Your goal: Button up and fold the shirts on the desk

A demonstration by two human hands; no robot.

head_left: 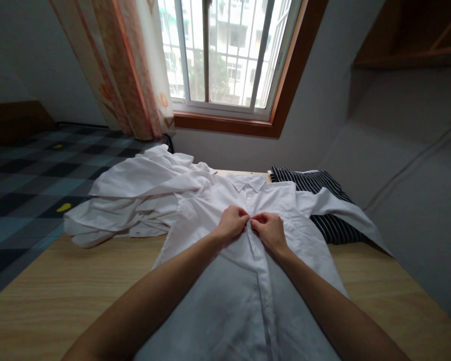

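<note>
- Front and centre, a white collared button-front shirt (218, 296) lies face up, spread across a pale wood-grain table (383, 281), collar (249, 183) at the far end.
- Both hands are right on it! The left hand (233, 222) pinches fabric at the placket (262, 296), thumb and fingers drawn together.
- Opposite, the right hand (269, 230) does the same, its fingertips pressed closed on the placket, just beside the left ones.
- So the shirt sits directly beneath and between the 2 sets of fingers, at chest height on the garment; whether a button is in that pinch, I can't tell, the fingers hide it.
- Above the grip, 1 small pale button (249, 198) shows just below the collar.
- Over on the left, a rumpled heap of white cloth (135, 200) lies against the shirt.
- On the right, 1 long white sleeve (336, 204) stretches over a black-and-white striped cloth (338, 230).
- Beyond the table's left edge, a dark plaid bedcover (22, 195); at the far end, a wood-framed window (233, 60).
</note>
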